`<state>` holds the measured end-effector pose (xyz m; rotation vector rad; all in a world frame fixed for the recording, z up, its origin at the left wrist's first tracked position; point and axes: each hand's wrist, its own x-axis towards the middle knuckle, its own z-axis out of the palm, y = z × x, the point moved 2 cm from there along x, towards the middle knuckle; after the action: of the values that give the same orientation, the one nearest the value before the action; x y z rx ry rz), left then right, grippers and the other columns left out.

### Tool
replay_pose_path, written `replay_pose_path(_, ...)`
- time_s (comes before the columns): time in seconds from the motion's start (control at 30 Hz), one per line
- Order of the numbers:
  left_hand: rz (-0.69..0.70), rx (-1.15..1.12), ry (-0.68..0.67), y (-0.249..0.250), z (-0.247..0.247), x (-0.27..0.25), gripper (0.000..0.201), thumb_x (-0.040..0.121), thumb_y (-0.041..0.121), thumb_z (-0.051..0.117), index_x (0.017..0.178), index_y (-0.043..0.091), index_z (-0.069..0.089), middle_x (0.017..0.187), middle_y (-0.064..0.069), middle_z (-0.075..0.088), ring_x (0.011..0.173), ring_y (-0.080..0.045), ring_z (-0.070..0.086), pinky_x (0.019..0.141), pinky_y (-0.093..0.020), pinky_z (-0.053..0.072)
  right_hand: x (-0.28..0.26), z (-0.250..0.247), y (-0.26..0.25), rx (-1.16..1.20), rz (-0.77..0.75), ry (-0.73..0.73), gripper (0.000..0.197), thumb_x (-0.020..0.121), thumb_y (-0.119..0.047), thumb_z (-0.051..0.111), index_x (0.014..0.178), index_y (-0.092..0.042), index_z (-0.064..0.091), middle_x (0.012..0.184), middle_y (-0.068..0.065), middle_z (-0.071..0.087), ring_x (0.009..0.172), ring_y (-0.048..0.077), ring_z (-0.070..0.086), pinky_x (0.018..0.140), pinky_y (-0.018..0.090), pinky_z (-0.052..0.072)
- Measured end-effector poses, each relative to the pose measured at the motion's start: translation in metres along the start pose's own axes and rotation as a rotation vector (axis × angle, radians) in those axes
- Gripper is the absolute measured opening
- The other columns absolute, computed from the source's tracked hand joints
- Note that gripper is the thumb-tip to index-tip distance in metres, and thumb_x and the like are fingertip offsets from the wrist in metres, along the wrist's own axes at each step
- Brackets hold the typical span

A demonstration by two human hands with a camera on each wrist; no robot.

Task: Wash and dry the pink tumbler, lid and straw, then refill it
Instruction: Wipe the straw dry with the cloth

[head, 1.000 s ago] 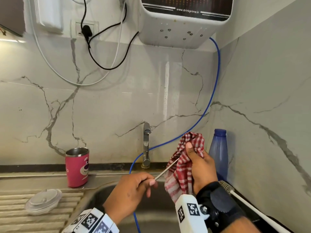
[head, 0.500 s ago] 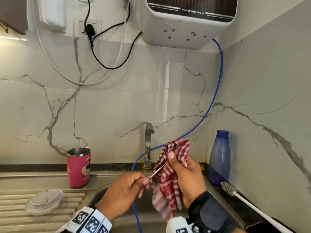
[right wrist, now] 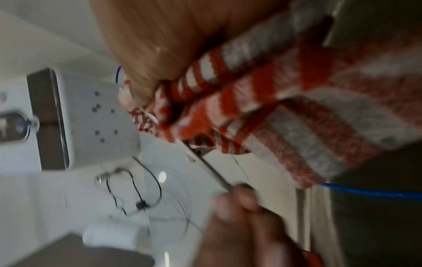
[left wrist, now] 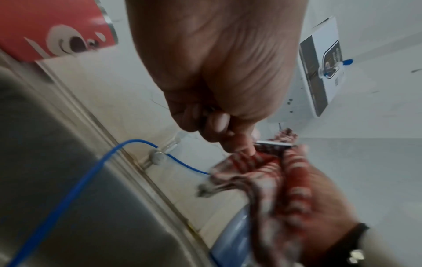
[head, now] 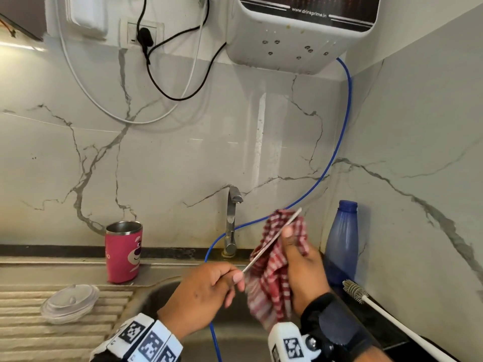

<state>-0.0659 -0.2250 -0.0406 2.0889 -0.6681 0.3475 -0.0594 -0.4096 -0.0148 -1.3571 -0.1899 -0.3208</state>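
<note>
We see a thin straw point(head: 271, 240) of bright, smooth metal lying against a woven red-and-white checked cloth point(head: 274, 273). The tumbler point(head: 122, 253) has a matt pink coat and a bare steel rim, and the lid point(head: 69, 303) is cloudy clear plastic. The sink point(head: 235, 335) is brushed steel, the wall point(head: 156, 165) glossy veined marble, the bottle point(head: 341, 244) translucent blue plastic

Veined marble walls point(head: 183, 165), steel sink point(head: 146, 293)
</note>
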Motion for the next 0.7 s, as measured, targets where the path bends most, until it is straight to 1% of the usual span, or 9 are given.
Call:
replay_pose_path(0.13, 0.064, -0.085, 0.061, 0.010, -0.004, 0.002, 0.035, 0.105, 0.031, 0.048, 0.075, 0.020, 0.062, 0.054, 0.010, 0.048, 0.053, -0.003, 0.041, 0.055, -0.017, 0.033, -0.012, 0.022, 0.011, -0.098, -0.046, -0.109, 0.036, 0.085, -0.042, 0.064, 0.103, -0.013, 0.074, 0.098, 0.010, 0.077, 0.096, 0.027, 0.074, 0.096, 0.052, 0.054)
replay_pose_path(0.23, 0.068, -0.041, -0.004, 0.003, -0.010, 0.001, 0.035, 0.105, 0.035, 0.048, 0.074, 0.025, 0.062, 0.056, 0.011, 0.049, 0.055, -0.002, 0.043, 0.057, -0.016, 0.033, -0.012, 0.020, 0.001, -0.046, -0.055, -0.052, 0.038, 0.085, -0.044, 0.064, 0.102, -0.011, 0.073, 0.097, 0.011, 0.077, 0.093, 0.028, 0.075, 0.094, 0.053, 0.055)
replay_pose_path(0.3, 0.045, 0.018, -0.041, -0.002, -0.009, 0.001, 0.034, 0.104, 0.036, 0.050, 0.073, 0.029, 0.062, 0.059, 0.013, 0.054, 0.058, -0.001, 0.049, 0.062, -0.018, 0.039, -0.006, 0.011, -0.010, 0.066, -0.015, 0.047, 0.044, 0.086, -0.053, 0.060, 0.103, -0.014, 0.071, 0.094, 0.009, 0.078, 0.089, 0.028, 0.075, 0.091, 0.051, 0.056)
replay_pose_path(0.37, 0.016, 0.074, -0.056, -0.007, -0.004, 0.000, 0.035, 0.104, 0.036, 0.051, 0.071, 0.030, 0.062, 0.058, 0.015, 0.055, 0.059, 0.000, 0.052, 0.065, -0.023, 0.045, 0.001, -0.001, -0.015, 0.153, 0.031, 0.113, 0.062, 0.080, -0.071, 0.053, 0.110, -0.019, 0.067, 0.096, 0.009, 0.078, 0.092, 0.029, 0.075, 0.092, 0.053, 0.054)
replay_pose_path(0.47, -0.017, 0.097, -0.030, -0.010, -0.002, 0.000, 0.036, 0.104, 0.037, 0.050, 0.072, 0.028, 0.063, 0.056, 0.014, 0.054, 0.057, -0.001, 0.050, 0.067, -0.031, 0.049, 0.004, -0.005, -0.020, 0.363, 0.153, 0.001, 0.093, 0.070, -0.090, 0.036, 0.127, -0.021, 0.060, 0.118, 0.014, 0.072, 0.111, 0.034, 0.068, 0.101, 0.056, 0.047)
replay_pose_path(0.53, -0.033, 0.078, -0.011, -0.012, -0.003, 0.001, 0.035, 0.104, 0.036, 0.050, 0.073, 0.027, 0.063, 0.056, 0.011, 0.053, 0.056, -0.004, 0.050, 0.066, -0.036, 0.049, 0.004, 0.000, -0.018, 0.414, 0.179, -0.039, 0.086, 0.081, -0.084, 0.030, 0.130, -0.019, 0.057, 0.125, 0.016, 0.069, 0.118, 0.034, 0.064, 0.106, 0.055, 0.043)
replay_pose_path(0.6, -0.030, 0.100, -0.005, -0.012, -0.002, 0.002, 0.035, 0.103, 0.037, 0.050, 0.073, 0.025, 0.063, 0.058, 0.009, 0.053, 0.056, -0.005, 0.049, 0.062, -0.034, 0.045, 0.002, 0.005, -0.014, 0.369, 0.145, -0.040, 0.068, 0.091, -0.067, 0.041, 0.131, -0.014, 0.059, 0.121, 0.015, 0.071, 0.115, 0.034, 0.066, 0.107, 0.057, 0.043)
replay_pose_path(0.67, -0.011, 0.139, -0.008, -0.010, -0.001, 0.002, 0.035, 0.103, 0.038, 0.051, 0.073, 0.024, 0.063, 0.058, 0.011, 0.054, 0.056, -0.003, 0.050, 0.061, -0.027, 0.043, 0.004, 0.006, -0.008, 0.313, 0.109, -0.032, 0.057, 0.090, -0.053, 0.056, 0.128, -0.011, 0.063, 0.117, 0.016, 0.072, 0.110, 0.036, 0.069, 0.104, 0.061, 0.045)
replay_pose_path(0.7, -0.002, 0.139, -0.019, -0.008, 0.000, 0.001, 0.035, 0.102, 0.039, 0.052, 0.073, 0.024, 0.064, 0.057, 0.012, 0.054, 0.056, -0.003, 0.051, 0.061, -0.025, 0.042, 0.005, 0.005, -0.007, 0.282, 0.098, -0.019, 0.054, 0.089, -0.052, 0.060, 0.125, -0.012, 0.065, 0.115, 0.016, 0.073, 0.107, 0.036, 0.070, 0.102, 0.061, 0.047)
